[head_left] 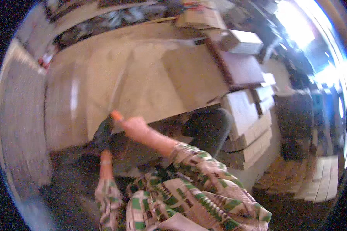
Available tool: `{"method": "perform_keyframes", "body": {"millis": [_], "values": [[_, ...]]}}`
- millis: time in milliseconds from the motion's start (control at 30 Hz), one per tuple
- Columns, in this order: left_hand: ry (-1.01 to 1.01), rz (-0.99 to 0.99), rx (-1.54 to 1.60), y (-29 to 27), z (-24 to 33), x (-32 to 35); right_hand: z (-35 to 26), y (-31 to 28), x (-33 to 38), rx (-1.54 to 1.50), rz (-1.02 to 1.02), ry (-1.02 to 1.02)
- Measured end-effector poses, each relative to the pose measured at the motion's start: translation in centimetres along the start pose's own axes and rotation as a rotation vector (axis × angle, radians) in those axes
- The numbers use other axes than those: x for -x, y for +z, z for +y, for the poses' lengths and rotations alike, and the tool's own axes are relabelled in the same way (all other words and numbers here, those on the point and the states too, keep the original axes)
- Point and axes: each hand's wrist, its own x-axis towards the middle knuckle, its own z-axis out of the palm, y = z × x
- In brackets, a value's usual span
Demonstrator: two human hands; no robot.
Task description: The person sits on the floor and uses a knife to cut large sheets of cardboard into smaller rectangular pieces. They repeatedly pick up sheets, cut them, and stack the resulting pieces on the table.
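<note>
My right hand (134,126) is bare and closed around a tool with an orange handle (117,115), over the near edge of a large tan sheet (142,82) that looks like cardboard. Blur hides the tool's working end, so its kind is unclear. My left hand (103,133) is beside it on the left, close to the tool's tip. A dark covering, apparently a glove, is over it, and its fingers are smeared by motion. A thin pale line runs up the sheet from near the orange handle.
A tall greyish stack (21,119) rises on the left. To the right of the sheet stand a dark reddish-brown box (241,69), a white box (246,41) and piled pale cartons (241,111). More stacked bundles (287,173) lie at lower right. My dark-clad knee (210,129) is below the sheet.
</note>
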Motion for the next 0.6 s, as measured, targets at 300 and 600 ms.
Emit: {"method": "perform_keyframes", "body": {"millis": [300,600], "values": [[0.258,0.159,-0.261,5.2,-4.8,-3.3,3.5,1.6,-0.9,0.116,0.248,-0.045],[-0.100,0.141,0.446,1.6,-2.3,-1.7,4.0,0.4,0.9,-0.055,0.290,0.011]]}}
